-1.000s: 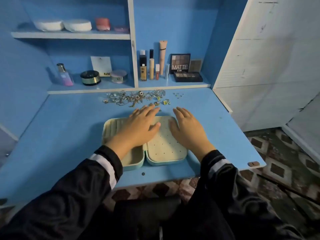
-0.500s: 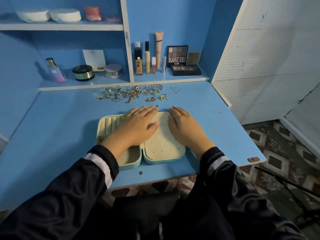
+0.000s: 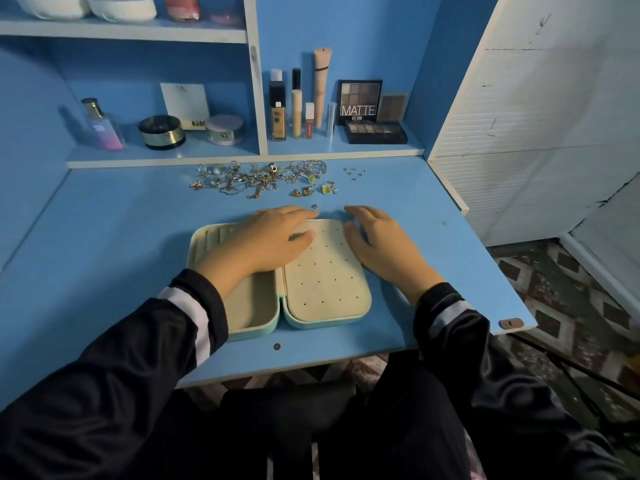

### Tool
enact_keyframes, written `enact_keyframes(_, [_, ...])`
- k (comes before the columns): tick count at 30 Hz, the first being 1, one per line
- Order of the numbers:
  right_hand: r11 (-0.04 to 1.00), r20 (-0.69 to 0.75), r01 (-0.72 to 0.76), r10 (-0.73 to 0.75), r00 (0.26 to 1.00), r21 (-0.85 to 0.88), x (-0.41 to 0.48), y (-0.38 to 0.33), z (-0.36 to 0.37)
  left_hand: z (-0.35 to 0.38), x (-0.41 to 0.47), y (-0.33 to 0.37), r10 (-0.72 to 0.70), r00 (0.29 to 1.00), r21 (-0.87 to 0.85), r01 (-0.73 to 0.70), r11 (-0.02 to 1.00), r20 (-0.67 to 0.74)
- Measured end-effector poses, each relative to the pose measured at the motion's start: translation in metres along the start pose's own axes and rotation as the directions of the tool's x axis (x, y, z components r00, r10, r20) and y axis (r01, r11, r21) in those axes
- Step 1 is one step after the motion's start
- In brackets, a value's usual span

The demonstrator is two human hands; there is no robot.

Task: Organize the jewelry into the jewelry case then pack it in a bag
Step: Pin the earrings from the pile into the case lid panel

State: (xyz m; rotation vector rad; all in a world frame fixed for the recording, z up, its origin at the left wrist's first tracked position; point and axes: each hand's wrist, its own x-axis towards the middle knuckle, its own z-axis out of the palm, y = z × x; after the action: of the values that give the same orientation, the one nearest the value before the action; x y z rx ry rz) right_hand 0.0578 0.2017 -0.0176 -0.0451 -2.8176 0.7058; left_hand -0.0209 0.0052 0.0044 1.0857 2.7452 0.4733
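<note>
A mint-green jewelry case (image 3: 325, 289) lies open flat on the blue desk (image 3: 104, 258), with a cream lining. Its right half is a panel dotted with small holes; its left half has ring slots and a tray. My left hand (image 3: 266, 239) rests flat across the case's upper middle, fingers reaching to its far edge. My right hand (image 3: 377, 242) lies flat at the case's right edge, fingers straight. A tangled pile of jewelry (image 3: 263, 178) sits behind the case near the shelf. A single stud earring (image 3: 315, 205) lies just beyond my left fingertips. No bag is in view.
Cosmetics stand on the low shelf: a perfume bottle (image 3: 100, 126), jars (image 3: 161, 131), foundation tubes (image 3: 296, 109) and a MATTE eyeshadow palette (image 3: 360, 102). A white wall panel (image 3: 536, 98) bounds the desk's right side. The desk's front edge (image 3: 311, 365) is over my lap.
Both hands stay flat on the open case, fingers curling slightly at its far edge. The head camera has tilted, shifting the scene in the frame.
</note>
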Motion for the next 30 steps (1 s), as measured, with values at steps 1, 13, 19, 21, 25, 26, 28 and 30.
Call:
enact_keyframes(1, [1.000, -0.008, -0.006, 0.006, 1.000, -0.008, 0.003, 0.003, -0.001, -0.003, 0.004, -0.003, 0.001, 1.000, -0.020, -0.001, 1.000, -0.012])
enact_keyframes(13, [0.987, -0.141, -0.149, 0.155, 0.978, 0.051, 0.067, 0.054, -0.001, -0.021, 0.089, -0.036, -0.052, 0.988, -0.156, 0.030, 0.987, -0.145])
enact_keyframes(19, [0.981, -0.177, -0.173, 0.186, 0.966, 0.084, 0.099, 0.072, 0.006, -0.014, 0.120, -0.045, -0.055, 0.986, -0.209, 0.021, 0.978, -0.158])
enact_keyframes(21, [0.980, -0.194, -0.167, 0.186, 0.963, 0.108, 0.106, 0.077, 0.007, -0.010, 0.125, -0.049, -0.047, 0.984, -0.201, 0.012, 0.980, -0.171])
enact_keyframes(25, [0.982, -0.228, -0.144, 0.168, 0.959, 0.118, 0.112, 0.085, 0.009, -0.006, 0.130, -0.052, -0.028, 0.977, -0.219, -0.020, 0.976, -0.213])
enact_keyframes(26, [0.983, -0.238, -0.136, 0.163, 0.957, 0.126, 0.113, 0.086, 0.009, -0.006, 0.131, -0.052, -0.026, 0.973, -0.228, -0.028, 0.973, -0.228])
enact_keyframes(28, [0.983, -0.257, -0.122, 0.154, 0.954, 0.138, 0.114, 0.089, 0.008, -0.005, 0.131, -0.052, -0.018, 0.966, -0.243, -0.046, 0.969, -0.257])
enact_keyframes(30, [0.983, -0.273, -0.112, 0.148, 0.951, 0.143, 0.118, 0.091, 0.008, -0.005, 0.130, -0.053, -0.006, 0.964, -0.247, -0.063, 0.967, -0.267])
